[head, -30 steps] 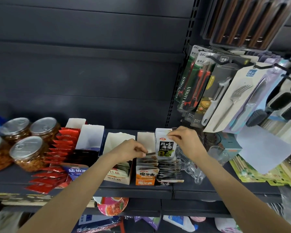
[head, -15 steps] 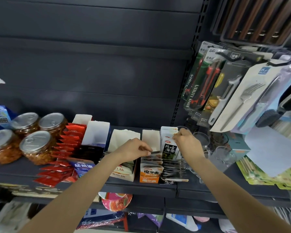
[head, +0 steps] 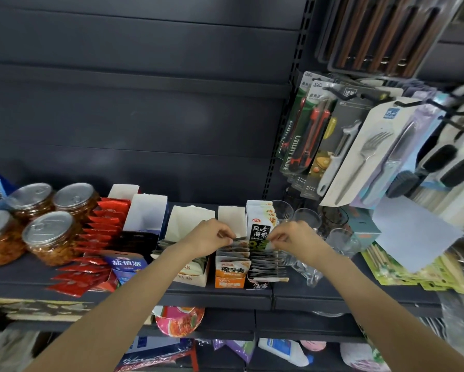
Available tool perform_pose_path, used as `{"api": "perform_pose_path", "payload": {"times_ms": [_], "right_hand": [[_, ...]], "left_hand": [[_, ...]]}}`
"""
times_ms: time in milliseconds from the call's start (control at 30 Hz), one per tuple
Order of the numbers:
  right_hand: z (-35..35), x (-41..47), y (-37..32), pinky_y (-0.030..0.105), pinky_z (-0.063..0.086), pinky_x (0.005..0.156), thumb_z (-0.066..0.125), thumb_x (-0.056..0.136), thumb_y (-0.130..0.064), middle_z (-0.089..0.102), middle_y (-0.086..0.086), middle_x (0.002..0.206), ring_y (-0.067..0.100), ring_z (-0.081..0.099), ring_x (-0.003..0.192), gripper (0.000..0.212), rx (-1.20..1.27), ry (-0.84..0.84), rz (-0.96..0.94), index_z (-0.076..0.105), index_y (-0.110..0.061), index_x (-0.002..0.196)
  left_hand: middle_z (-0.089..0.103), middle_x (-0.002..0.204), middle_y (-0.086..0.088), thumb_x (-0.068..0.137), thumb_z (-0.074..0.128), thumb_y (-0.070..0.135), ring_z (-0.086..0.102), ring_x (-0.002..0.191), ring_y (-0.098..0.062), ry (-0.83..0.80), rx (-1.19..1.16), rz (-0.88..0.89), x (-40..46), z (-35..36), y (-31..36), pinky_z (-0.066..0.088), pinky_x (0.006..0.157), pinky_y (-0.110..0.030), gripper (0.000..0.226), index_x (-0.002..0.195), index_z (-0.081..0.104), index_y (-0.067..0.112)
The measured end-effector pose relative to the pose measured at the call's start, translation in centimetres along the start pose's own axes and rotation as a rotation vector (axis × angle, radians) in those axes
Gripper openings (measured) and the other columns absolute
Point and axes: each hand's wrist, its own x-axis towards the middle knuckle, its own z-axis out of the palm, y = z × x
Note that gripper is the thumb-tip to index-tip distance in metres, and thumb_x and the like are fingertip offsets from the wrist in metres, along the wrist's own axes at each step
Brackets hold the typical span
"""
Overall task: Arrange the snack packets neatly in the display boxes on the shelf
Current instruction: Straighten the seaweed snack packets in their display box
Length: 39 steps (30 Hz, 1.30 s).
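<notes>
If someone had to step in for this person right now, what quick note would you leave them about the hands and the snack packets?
Left hand: pinching a packet at the back of the orange display box.
Right hand: pinching a packet in the black-and-white seaweed box.
Done: both boxes hold packets in upright rows on the shelf.
Left: seat the two pinched packets; the red packets spill loosely out of their box, and the white box beside the orange one looks untidy.
</notes>
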Motion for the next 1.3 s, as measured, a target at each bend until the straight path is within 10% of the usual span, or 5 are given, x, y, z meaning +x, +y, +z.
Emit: {"api": "perform_pose_path", "payload": {"times_ms": [333, 500, 767, 1033, 1300], "right_hand": [[1.1, 0.2, -0.4, 0.036, 0.052, 0.084, 0.047, 0.092, -0.01, 0.067, 0.002, 0.11, 0.021, 0.063, 0.098, 0.029, -0.283, -0.001, 0.009, 0.068, -0.022, 0.108], [0.0, 0.0, -0.9, 0.033, 0.051, 0.075, 0.053, 0.09, -0.007, 0.061, 0.0, 0.092, 0.018, 0.06, 0.084, 0.019, -0.053, 0.317, -0.005, 0.07, -0.012, 0.097], [-5.7, -0.8, -2.6, 0.005, 0.038, 0.065, 0.056, 0.091, -0.006, 0.062, -0.006, 0.083, 0.006, 0.054, 0.074, 0.014, 0.243, 0.574, -0.008, 0.067, -0.014, 0.091], [-7.5, -1.8, -2.5, 0.046, 0.053, 0.084, 0.058, 0.089, -0.004, 0.065, -0.009, 0.082, 0.014, 0.06, 0.082, 0.018, 0.608, 0.622, -0.093, 0.066, -0.019, 0.082], [-6.4, -2.7, -1.9, 0.01, 0.048, 0.075, 0.063, 0.082, 0.006, 0.068, -0.011, 0.088, -0.004, 0.062, 0.081, 0.03, 0.731, 0.653, -0.097, 0.07, -0.023, 0.079]], "left_hand": [[0.063, 0.12, -0.002, 0.092, 0.058, 0.015, 0.056, 0.11, -0.015, 0.032, -0.037, -0.04, -0.2, 0.4, 0.0, 0.042, 0.094, -0.025, 0.023, 0.114, 0.066, 0.015], [0.062, 0.118, 0.001, 0.094, 0.055, 0.015, 0.052, 0.102, -0.007, 0.091, -0.116, -0.058, -0.4, 0.1, 0.2, 0.04, 0.091, -0.019, 0.024, 0.116, 0.064, 0.015], [0.067, 0.081, -0.005, 0.098, 0.048, 0.021, 0.062, 0.066, -0.014, 0.206, -0.59, -0.16, -0.5, -0.8, 3.3, 0.053, 0.07, -0.026, 0.029, 0.126, 0.054, 0.014], [0.071, 0.095, -0.015, 0.097, 0.047, 0.037, 0.069, 0.084, -0.018, 0.177, -1.29, -0.338, -0.8, -2.0, 4.9, 0.052, 0.07, -0.025, 0.036, 0.103, 0.059, 0.004], [0.071, 0.093, -0.013, 0.089, 0.058, -0.002, 0.069, 0.077, -0.013, 0.339, -1.457, -0.254, -2.3, -3.0, 5.3, 0.057, 0.07, -0.02, 0.013, 0.095, 0.066, 0.007]]}}
